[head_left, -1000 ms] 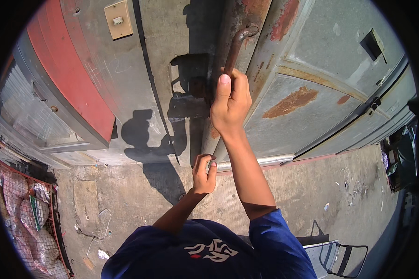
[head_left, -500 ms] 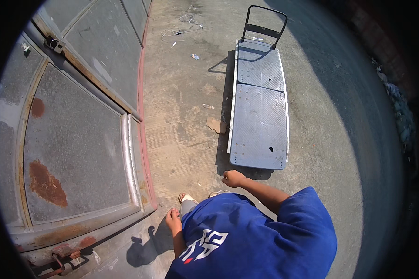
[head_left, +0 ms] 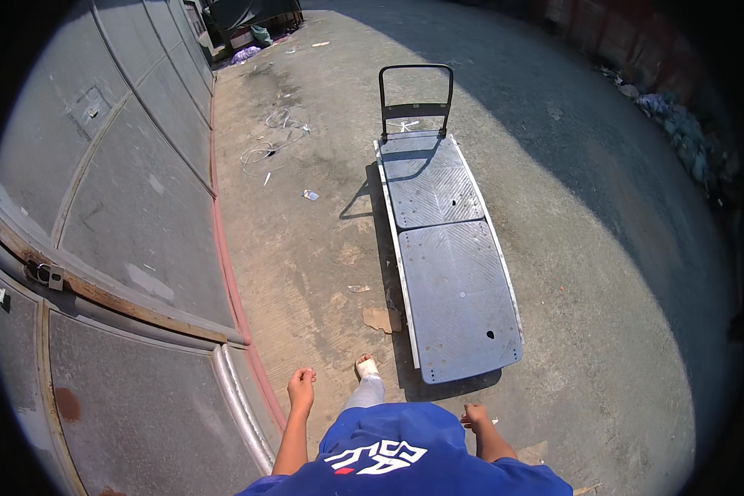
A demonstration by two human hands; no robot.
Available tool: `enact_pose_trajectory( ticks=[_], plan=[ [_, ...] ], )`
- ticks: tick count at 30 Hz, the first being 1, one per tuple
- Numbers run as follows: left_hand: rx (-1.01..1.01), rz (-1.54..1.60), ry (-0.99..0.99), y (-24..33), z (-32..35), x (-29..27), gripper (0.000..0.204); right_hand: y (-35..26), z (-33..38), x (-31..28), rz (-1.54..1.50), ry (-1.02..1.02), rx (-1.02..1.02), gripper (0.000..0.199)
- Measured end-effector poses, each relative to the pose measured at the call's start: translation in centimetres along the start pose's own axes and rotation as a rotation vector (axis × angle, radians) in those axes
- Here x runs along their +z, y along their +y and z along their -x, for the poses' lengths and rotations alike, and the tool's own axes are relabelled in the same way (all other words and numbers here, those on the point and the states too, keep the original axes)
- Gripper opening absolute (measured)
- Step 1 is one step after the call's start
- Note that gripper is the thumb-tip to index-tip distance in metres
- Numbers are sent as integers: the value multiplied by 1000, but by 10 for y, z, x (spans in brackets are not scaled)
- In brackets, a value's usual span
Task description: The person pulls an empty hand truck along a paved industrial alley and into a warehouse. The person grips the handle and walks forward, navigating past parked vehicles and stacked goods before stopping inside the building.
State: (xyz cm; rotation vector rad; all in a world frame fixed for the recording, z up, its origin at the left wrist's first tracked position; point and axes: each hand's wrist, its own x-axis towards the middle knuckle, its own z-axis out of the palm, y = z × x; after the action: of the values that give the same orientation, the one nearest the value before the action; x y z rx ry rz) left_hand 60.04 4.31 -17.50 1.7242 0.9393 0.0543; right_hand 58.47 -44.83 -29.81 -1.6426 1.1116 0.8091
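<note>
Blue-grey platform trolley [head_left: 460, 277] carries its upright handle [head_left: 416, 110] at the far edge, presumably for steering; left hand [head_left: 302, 390] and right hand [head_left: 474, 416], fingers loosely curled and empty, hang apart from it.

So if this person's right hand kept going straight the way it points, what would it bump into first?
Probably the near end of the grey-blue platform trolley, ahead of the right hand; depth is unclear, so it might pass above it instead.
</note>
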Motion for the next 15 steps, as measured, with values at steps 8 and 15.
enact_pose_trajectory(
  ticks=[8, 15],
  plan=[
    [293, -42, -256, 204, -205, 72, 26, -102, 19, 89, -227, 154, 82, 36],
    [310, 129, -494, 362, -375, 112, 26, -238, -81, 197, 131, 146, -187, 46]
  ],
)
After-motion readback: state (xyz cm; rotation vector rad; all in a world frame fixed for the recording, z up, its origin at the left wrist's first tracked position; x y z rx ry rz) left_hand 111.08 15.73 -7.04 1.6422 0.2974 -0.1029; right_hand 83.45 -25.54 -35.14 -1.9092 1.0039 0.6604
